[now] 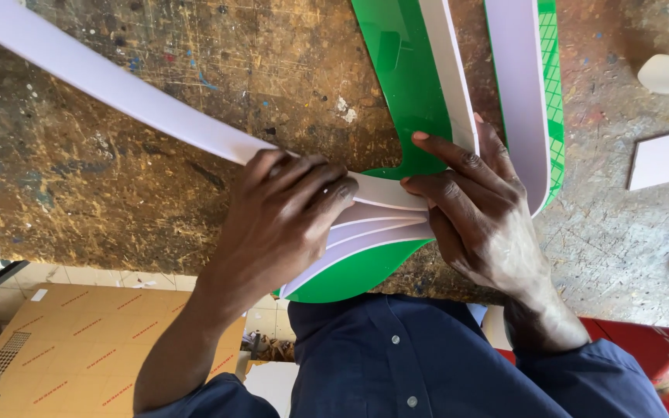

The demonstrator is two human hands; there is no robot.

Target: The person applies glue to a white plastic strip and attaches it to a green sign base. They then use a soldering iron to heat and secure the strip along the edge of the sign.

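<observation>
White strips point(381, 213) bent along glossy green curved panel point(404, 85)

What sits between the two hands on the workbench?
In the head view, folded white strips lying over the green sheet span the gap between left hand and right hand.

Glossy green plastic sheet point(400, 85), smooth matt white plastic strip point(118, 89), rough, scarred, paint-flecked wooden bench point(118, 178)

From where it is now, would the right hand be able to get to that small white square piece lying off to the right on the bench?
Probably yes. The right hand is pressing white strips against the green sheet, and the bench between it and the white square piece looks bare. It would have to let go of the strips first.
</observation>
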